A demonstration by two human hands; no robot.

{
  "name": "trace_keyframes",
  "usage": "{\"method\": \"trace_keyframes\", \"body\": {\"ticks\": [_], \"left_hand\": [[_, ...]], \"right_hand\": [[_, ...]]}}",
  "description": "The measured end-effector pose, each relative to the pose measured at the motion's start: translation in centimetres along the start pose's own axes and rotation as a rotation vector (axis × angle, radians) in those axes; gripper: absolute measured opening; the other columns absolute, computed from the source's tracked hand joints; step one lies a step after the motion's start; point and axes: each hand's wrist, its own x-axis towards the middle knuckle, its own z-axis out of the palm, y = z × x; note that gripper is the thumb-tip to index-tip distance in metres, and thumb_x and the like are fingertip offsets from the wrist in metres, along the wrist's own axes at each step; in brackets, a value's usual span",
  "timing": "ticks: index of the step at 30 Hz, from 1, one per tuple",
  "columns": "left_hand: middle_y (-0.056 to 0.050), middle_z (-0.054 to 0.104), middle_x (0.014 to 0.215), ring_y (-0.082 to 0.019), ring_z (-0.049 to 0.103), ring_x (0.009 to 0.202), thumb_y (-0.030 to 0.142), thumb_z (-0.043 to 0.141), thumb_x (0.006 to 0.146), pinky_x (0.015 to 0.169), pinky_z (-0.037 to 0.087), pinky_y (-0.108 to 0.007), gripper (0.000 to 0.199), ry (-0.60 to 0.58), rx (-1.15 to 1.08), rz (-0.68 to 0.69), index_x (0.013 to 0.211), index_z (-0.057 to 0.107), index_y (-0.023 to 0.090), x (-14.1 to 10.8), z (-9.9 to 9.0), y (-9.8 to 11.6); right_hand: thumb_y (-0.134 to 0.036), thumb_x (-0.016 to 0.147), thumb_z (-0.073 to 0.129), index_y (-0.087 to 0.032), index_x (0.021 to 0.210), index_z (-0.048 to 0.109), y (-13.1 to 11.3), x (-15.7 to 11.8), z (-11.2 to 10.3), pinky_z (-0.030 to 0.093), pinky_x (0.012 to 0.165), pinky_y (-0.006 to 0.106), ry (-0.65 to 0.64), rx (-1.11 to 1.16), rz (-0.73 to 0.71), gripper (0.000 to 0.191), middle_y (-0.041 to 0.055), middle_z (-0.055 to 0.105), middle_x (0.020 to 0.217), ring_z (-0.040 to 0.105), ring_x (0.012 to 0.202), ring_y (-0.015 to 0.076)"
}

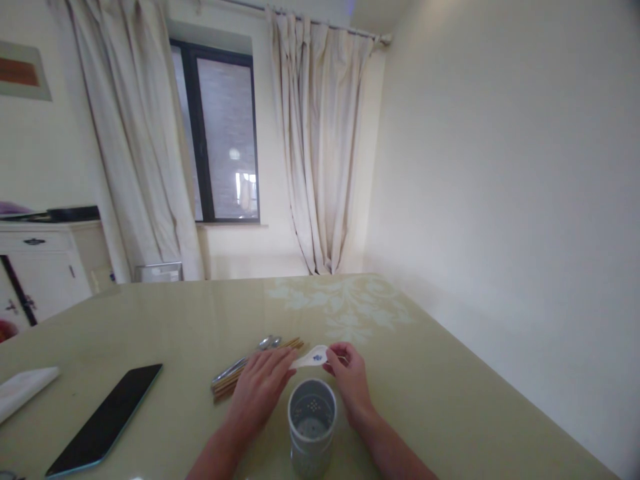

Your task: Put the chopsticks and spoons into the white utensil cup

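Observation:
A white soup spoon with a small blue pattern is held level between my hands, just beyond the holder. My right hand pinches it at the right end with thumb and fingers. At the left end, the fingers of my left hand close on the spoon, partly hiding it. Under and beside my left hand lie several wooden chopsticks and metal spoons, partly covered. Between my forearms stands a grey cylindrical utensil holder, upright, with small holes inside and no utensils in it.
A dark tablet-like device lies on the table to the left, with a white object beyond it at the table's left side. A wall runs along the right. Behind the table are curtains and a white cabinet.

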Motion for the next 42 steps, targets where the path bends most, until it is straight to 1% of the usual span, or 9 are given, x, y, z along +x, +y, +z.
{"method": "trace_keyframes", "body": {"ticks": [3,7,11,15,19,31,35,38,42], "left_hand": [[-0.007,0.082,0.123,-0.024,0.075,0.113,0.023,0.053,0.108,0.100,0.057,-0.039,0.031,-0.078,-0.001,0.095,0.129,0.075,0.029,0.1,0.2,1.1],[-0.006,0.082,0.122,-0.023,0.075,0.112,0.013,0.050,0.104,0.101,0.058,-0.038,0.038,-0.119,0.003,0.078,0.128,0.075,0.029,-0.3,0.1,0.4],[-0.006,0.082,0.123,-0.025,0.075,0.112,0.011,0.048,0.101,0.100,0.057,-0.039,0.042,-0.110,0.037,-0.182,0.122,0.079,0.030,-0.7,-0.9,-2.9],[-0.006,0.084,0.117,-0.028,0.076,0.112,0.028,0.048,0.106,0.101,0.056,-0.040,0.034,-0.085,0.098,-0.526,0.112,0.082,0.026,-2.0,-2.0,-7.2],[-0.005,0.084,0.120,-0.025,0.077,0.112,0.032,0.045,0.106,0.100,0.056,-0.035,0.037,-0.106,0.074,-0.707,0.113,0.081,0.026,-3.1,-1.9,-9.4],[-0.005,0.081,0.131,-0.026,0.073,0.123,0.022,0.035,0.106,0.105,0.055,-0.040,0.049,-0.252,0.045,-0.672,0.124,0.080,0.027,-2.9,-1.1,-9.4],[-0.010,0.078,0.137,-0.030,0.070,0.128,0.026,0.035,0.105,0.114,0.051,-0.050,0.049,-0.033,-0.007,-0.592,0.130,0.077,0.023,-1.9,-1.8,-7.9],[-0.012,0.079,0.132,-0.030,0.071,0.124,0.043,0.038,0.108,0.115,0.050,-0.051,0.047,0.184,-0.257,-0.486,0.132,0.074,0.023,-1.1,-2.6,-4.0],[-0.011,0.065,0.155,-0.032,0.060,0.143,0.071,0.035,0.105,0.120,0.048,-0.048,0.068,0.068,-0.765,-0.206,0.152,0.059,0.028,-0.8,-3.1,3.0]], "right_hand": [[-0.044,0.073,0.093,-0.021,0.083,0.073,0.0,-0.5,0.5,0.064,0.072,0.038,-0.062,-0.005,0.025,0.032,0.0045,0.076,0.082,0.075,0.076,0.0242],[-0.048,0.073,0.094,-0.020,0.084,0.074,0.0,-0.8,0.5,0.063,0.073,0.037,-0.111,0.024,0.067,0.036,0.0047,0.076,0.082,0.075,0.076,0.0238],[-0.058,0.071,0.093,-0.020,0.086,0.075,-0.2,-0.7,0.3,0.062,0.071,0.034,-0.112,0.051,0.120,0.045,0.0053,0.075,0.083,0.074,0.080,0.0231],[-0.063,0.066,0.093,-0.020,0.084,0.074,-0.3,-0.5,0.5,0.058,0.062,0.030,-0.101,-0.021,0.130,0.051,0.0042,0.073,0.078,0.071,0.076,0.0219],[-0.060,0.068,0.089,-0.020,0.081,0.073,-0.4,-0.4,0.6,0.054,0.059,0.028,-0.112,-0.074,0.101,0.045,0.0035,0.072,0.074,0.068,0.071,0.0201],[-0.062,0.070,0.085,-0.021,0.079,0.070,-0.4,-0.1,0.8,0.046,0.056,0.028,-0.143,-0.111,0.041,0.045,0.0012,0.067,0.068,0.061,0.062,0.0181],[-0.072,0.072,0.083,-0.020,0.081,0.071,-1.1,-0.3,0.3,0.046,0.057,0.028,-0.163,-0.102,-0.004,0.054,0.0024,0.067,0.071,0.060,0.063,0.0178],[-0.083,0.082,0.070,-0.020,0.088,0.074,-1.5,-0.6,0.2,0.047,0.059,0.029,-0.226,-0.076,-0.065,0.064,0.0044,0.069,0.077,0.061,0.066,0.0181],[-0.088,0.091,0.055,-0.021,0.098,0.075,-1.7,-1.2,0.5,0.049,0.061,0.030,-0.311,-0.072,-0.131,0.070,0.0054,0.070,0.084,0.063,0.070,0.0188]]}}
